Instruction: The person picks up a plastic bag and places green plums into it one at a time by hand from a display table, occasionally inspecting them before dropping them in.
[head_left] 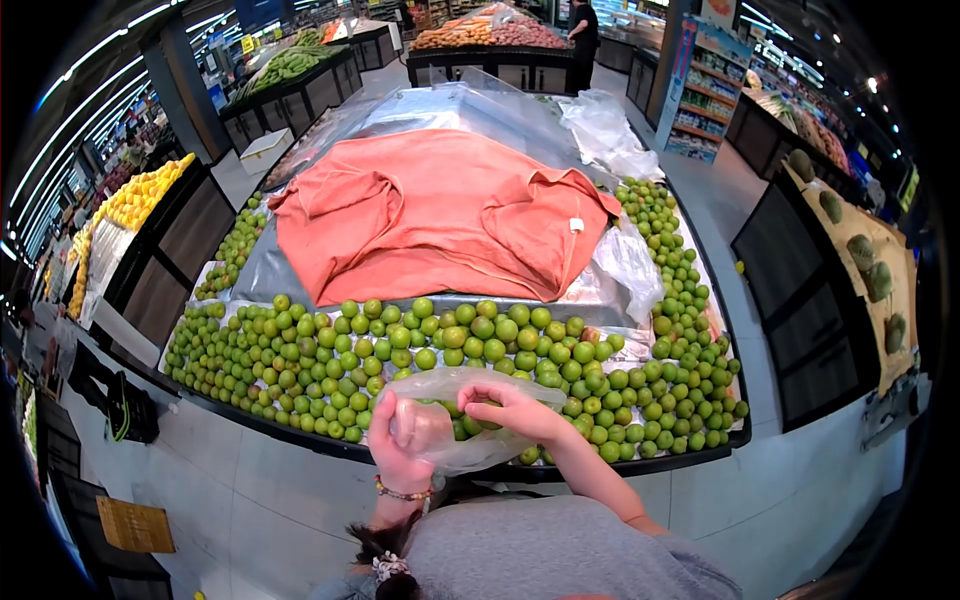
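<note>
A clear plastic bag (470, 458) is spread between my hands at the front edge of the fruit stand. My left hand (400, 435), with a beaded bracelet at its wrist, grips the bag's left side; its fingers show through the film. Over the upper part of the bag, my right hand (500, 408) has its fingers curled in against the plastic, pointing left. Round green fruits (455, 338) lie loose just beyond both hands, and some show through the bag.
A salmon-coloured cloth (440, 210) covers the middle of the stand, beside crumpled plastic sheeting (605, 130). The stand's dark rim (640, 466) runs close in front of me. Yellow fruit (140, 200) is piled at the left. A person in black (583, 45) stands far back.
</note>
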